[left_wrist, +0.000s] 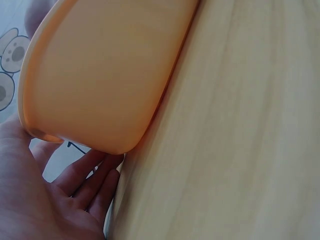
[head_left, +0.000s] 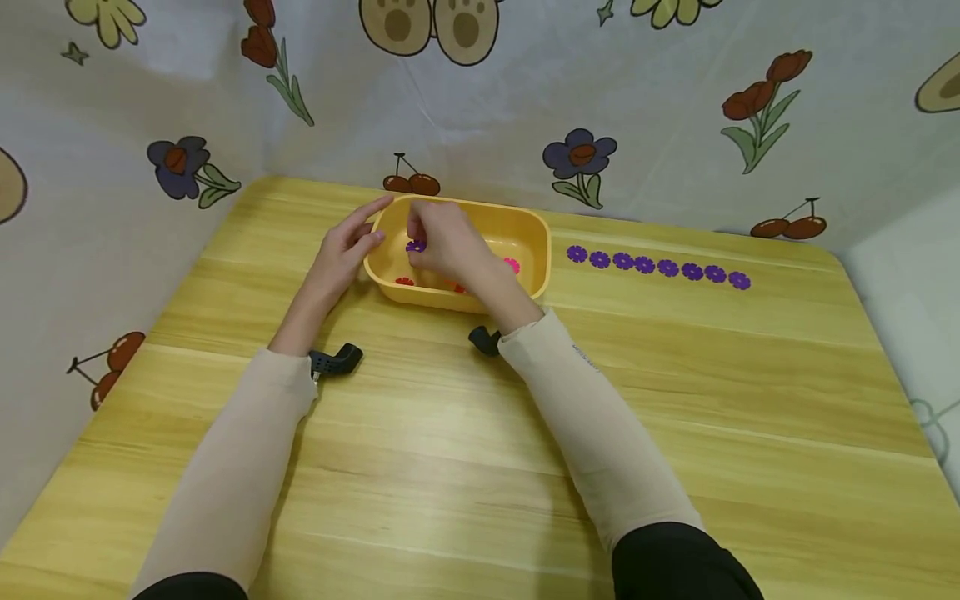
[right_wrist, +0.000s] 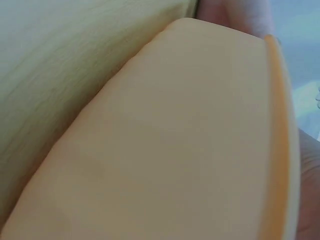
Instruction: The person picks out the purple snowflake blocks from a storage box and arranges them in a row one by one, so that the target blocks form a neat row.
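A yellow plastic basin (head_left: 457, 300) with rounded corners stands near the table's back edge. My left hand (head_left: 341, 254) holds its left end, the thumb at the rim and the fingers along the outer wall; in the left wrist view, fingertips touch the basin's lower corner. Inside the basin, my right hand (head_left: 450, 242) pinches a purple flower-shaped piece (head_left: 416, 247) between thumb and fingers. Below it lie a red flower piece (head_left: 404, 282) and a pink flower piece (head_left: 512, 265). In the right wrist view, the basin wall (right_wrist: 165, 130) hides most of that hand.
Several purple flower pieces (head_left: 668, 267) form a row on the wooden table (head_left: 420, 467) right of the basin. A patterned cloth (head_left: 480, 108) hangs behind the table. Black curved devices (head_left: 337, 360) stick out at the wrists.
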Demonstrator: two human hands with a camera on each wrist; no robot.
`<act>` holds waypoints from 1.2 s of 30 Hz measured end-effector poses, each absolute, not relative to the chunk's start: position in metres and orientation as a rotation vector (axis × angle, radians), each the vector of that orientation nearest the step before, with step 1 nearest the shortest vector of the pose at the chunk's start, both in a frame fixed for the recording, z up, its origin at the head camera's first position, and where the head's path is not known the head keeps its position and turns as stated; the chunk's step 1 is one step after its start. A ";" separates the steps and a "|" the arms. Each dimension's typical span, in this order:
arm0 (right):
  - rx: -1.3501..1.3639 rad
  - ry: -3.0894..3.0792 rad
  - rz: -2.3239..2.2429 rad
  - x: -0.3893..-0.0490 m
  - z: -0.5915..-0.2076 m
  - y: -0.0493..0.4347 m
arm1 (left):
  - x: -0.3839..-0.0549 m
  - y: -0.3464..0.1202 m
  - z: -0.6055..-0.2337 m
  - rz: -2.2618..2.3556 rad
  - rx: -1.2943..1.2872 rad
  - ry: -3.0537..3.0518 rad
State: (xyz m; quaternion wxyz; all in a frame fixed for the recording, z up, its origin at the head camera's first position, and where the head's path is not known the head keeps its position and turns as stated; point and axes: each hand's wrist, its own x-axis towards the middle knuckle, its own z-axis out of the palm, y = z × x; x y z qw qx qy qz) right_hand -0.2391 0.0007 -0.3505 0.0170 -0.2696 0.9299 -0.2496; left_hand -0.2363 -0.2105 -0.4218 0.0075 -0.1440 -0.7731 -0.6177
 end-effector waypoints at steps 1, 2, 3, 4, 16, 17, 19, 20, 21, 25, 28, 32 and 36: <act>-0.841 2.893 -0.791 -0.238 -0.351 0.003 | -0.236 -0.211 -0.422 -1.932 -0.451 -2.418; -0.846 2.897 -0.806 -0.236 -0.351 0.005 | -0.236 -0.211 -0.422 -1.934 -0.450 -2.418; -0.845 2.900 -0.824 -0.235 -0.352 0.007 | -0.235 -0.211 -0.422 -1.928 -0.448 -2.425; -0.845 2.903 -0.843 -0.234 -0.353 0.009 | -0.235 -0.211 -0.422 -1.920 -0.445 -2.432; -0.898 2.895 -1.028 -0.229 -0.355 0.033 | -0.234 -0.212 -0.423 -1.891 -0.443 -2.433; -0.894 2.893 -1.045 -0.229 -0.354 0.036 | -0.234 -0.211 -0.424 -1.890 -0.445 -2.436; -0.884 2.899 -1.077 -0.229 -0.351 0.044 | -0.234 -0.211 -0.424 -1.889 -0.440 -2.442; -0.880 2.906 -1.088 -0.230 -0.349 0.049 | -0.234 -0.210 -0.424 -1.890 -0.438 -2.444; -0.879 2.918 -1.091 -0.230 -0.349 0.054 | -0.235 -0.210 -0.424 -1.889 -0.436 -2.444; -0.861 2.956 -1.110 -0.228 -0.345 0.077 | -0.235 -0.208 -0.423 -1.881 -0.436 -2.451; -0.826 2.963 -1.150 -0.226 -0.343 0.093 | -0.235 -0.208 -0.422 -1.872 -0.434 -2.458; -0.778 2.961 -1.194 -0.227 -0.342 0.110 | -0.234 -0.208 -0.420 -1.854 -0.429 -2.457; -0.769 2.989 -1.214 -0.227 -0.344 0.126 | -0.234 -0.208 -0.421 -1.850 -0.431 -2.454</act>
